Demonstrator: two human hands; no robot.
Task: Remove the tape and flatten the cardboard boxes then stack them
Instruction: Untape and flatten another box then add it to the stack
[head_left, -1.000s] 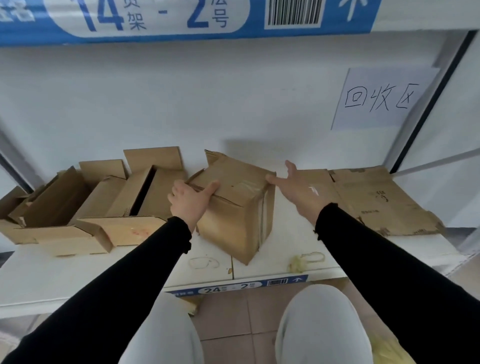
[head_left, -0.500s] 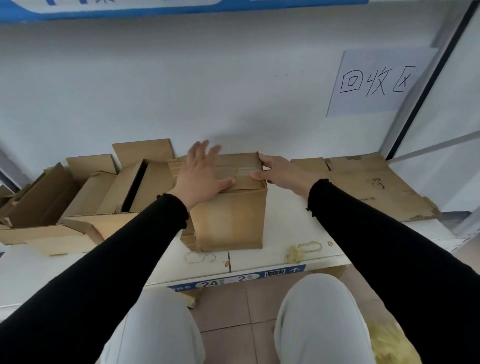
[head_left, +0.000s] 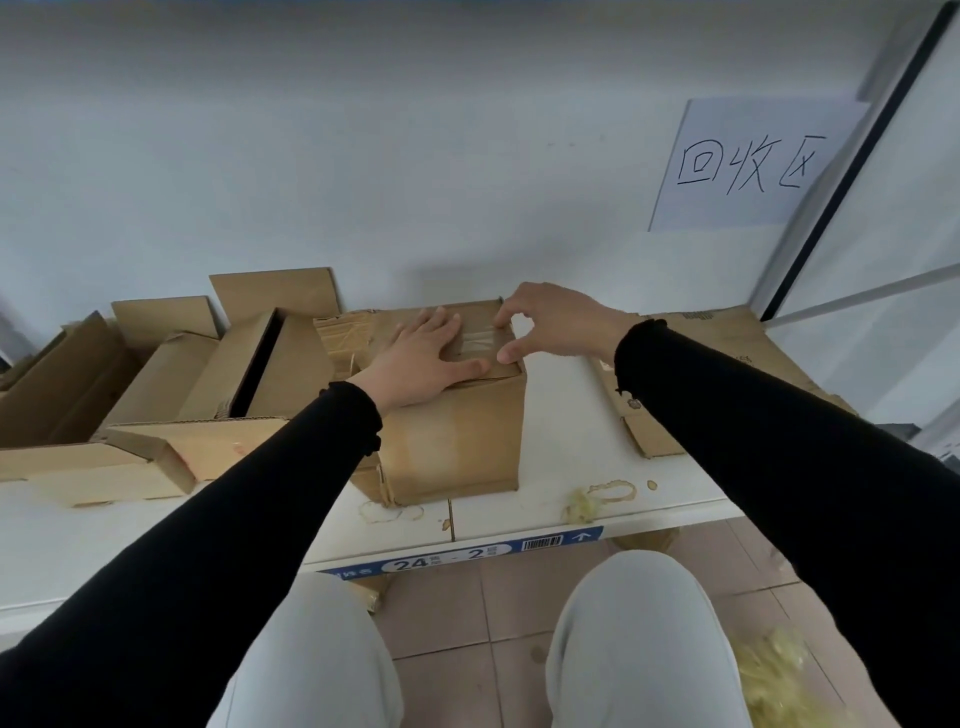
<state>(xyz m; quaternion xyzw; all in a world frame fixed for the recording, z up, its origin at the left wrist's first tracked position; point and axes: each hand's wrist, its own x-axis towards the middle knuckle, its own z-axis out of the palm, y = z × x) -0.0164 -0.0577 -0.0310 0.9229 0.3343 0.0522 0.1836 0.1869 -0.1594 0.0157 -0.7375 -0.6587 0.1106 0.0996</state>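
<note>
A closed brown cardboard box (head_left: 457, 441) stands upright on the white shelf (head_left: 561, 467), straight ahead. Clear tape (head_left: 478, 340) runs across its top flaps. My left hand (head_left: 426, 358) lies flat on the box top, fingers spread, pressing down. My right hand (head_left: 556, 322) hovers at the box's far right top edge, with the index fingertip and thumb curled down onto the tape; whether they pinch it I cannot tell. Flattened cardboard (head_left: 727, 374) lies on the shelf to the right, partly hidden by my right sleeve.
Several open and half-collapsed boxes (head_left: 171, 384) crowd the shelf's left side. Crumpled tape scraps (head_left: 587, 504) lie near the shelf's front edge, and more (head_left: 779, 680) on the tiled floor. A paper sign (head_left: 748, 166) hangs on the back wall; a dark upright post (head_left: 852, 156) stands at right.
The box went from tilted on a corner to standing square on the shelf. My left hand settled flat on top; my right hand moved from the side to the top's tape.
</note>
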